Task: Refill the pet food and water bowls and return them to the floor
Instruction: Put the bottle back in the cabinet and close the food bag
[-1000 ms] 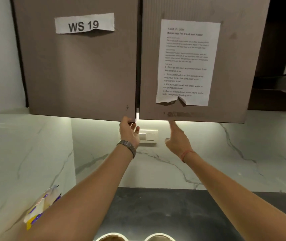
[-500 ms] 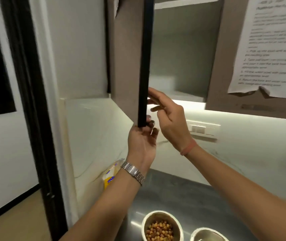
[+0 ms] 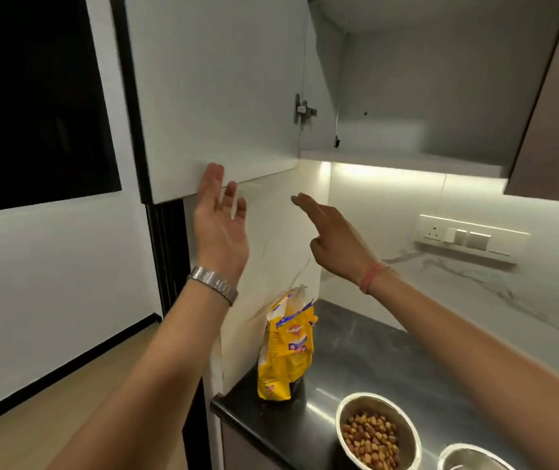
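Note:
A steel bowl (image 3: 346, 407) with brown kibble in it stands on the dark counter (image 3: 366, 347) at the bottom right. Beside it, at the frame's bottom edge, shows the rim of a second steel bowl (image 3: 454, 452); its inside is hidden. A yellow pet food bag (image 3: 288, 351) stands upright in the counter's left corner. My left hand (image 3: 218, 225) is raised with fingers spread, fingertips at the lower edge of the wide-open cabinet door (image 3: 217, 96). My right hand (image 3: 332, 239) hovers in the air below the cabinet, fingers loose, holding nothing.
The open cabinet (image 3: 424, 96) shows a bare white shelf. A lit strip runs under it, above a switch panel (image 3: 468, 237) on the marble wall. The neighbouring brown door (image 3: 549, 113) is closed. Left of the counter lie wooden floor and a dark window.
The left cabinet door has swung from closed to fully open. My left hand has let go of its edge, and my right hand has drawn back. My view has turned left and down.

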